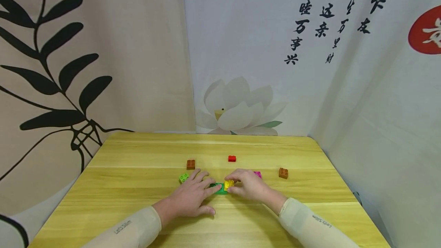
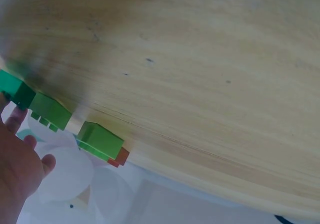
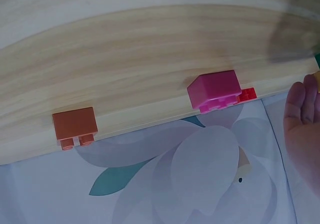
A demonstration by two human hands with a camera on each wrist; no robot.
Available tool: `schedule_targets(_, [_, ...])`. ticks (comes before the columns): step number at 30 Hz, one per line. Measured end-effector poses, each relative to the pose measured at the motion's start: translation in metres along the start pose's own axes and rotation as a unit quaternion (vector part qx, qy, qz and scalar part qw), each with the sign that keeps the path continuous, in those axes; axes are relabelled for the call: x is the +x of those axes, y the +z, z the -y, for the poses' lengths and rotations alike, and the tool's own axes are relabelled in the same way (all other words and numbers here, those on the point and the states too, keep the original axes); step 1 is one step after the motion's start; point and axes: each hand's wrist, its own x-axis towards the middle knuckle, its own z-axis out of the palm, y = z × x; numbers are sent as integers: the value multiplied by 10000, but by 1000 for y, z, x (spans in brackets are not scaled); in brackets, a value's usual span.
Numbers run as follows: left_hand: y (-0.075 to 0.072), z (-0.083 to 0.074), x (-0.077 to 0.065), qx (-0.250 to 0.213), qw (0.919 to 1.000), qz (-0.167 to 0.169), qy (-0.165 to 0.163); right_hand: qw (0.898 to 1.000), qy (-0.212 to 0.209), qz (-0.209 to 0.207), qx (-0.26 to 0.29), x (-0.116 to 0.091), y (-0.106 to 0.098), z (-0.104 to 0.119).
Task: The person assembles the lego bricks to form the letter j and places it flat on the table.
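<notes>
In the head view, a green toy brick piece [image 1: 219, 189] lies on the table between both hands. My left hand [image 1: 192, 194] spreads over the table from the left, its index fingertip touching the green piece and its fingers fairly straight. From the other side, my right hand [image 1: 249, 185] pinches a yellow brick [image 1: 229, 185] between thumb and fingers, at the right end of the green piece. The left wrist view shows the dark green brick [image 2: 15, 89] by the left fingers. Only a sliver of the yellow brick [image 3: 317, 78] appears in the right wrist view.
Beyond the left hand are a light green brick [image 1: 183, 178] and a brown brick [image 1: 191, 164]. A red brick [image 1: 232, 159] sits farther back. A pink brick [image 3: 215, 92], partly hidden in the head view, is behind the right hand. Another brown brick [image 1: 283, 173] lies right.
</notes>
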Motion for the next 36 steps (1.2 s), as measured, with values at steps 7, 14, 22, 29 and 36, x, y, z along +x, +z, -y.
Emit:
schedule_targets(7, [-2, 0, 0, 7, 9999, 136, -36, 9999, -120, -37, -30, 1, 4, -3])
schedule_targets(14, [-2, 0, 0, 0, 9999, 148, -36, 9999, -148, 21, -42, 4, 4, 0])
schedule_targets(22, [-3, 0, 0, -7, 10000, 55, -1, 9999, -30, 77, 110, 4, 6, -1])
schedule_targets(29, [-2, 0, -1, 38, 9999, 148, -40, 9970, 179, -147, 737, 4, 11, 0])
schedule_targets(36, [-3, -1, -2, -11, 9999, 144, -42, 9776, 1034, -30, 1834, 5, 14, 0])
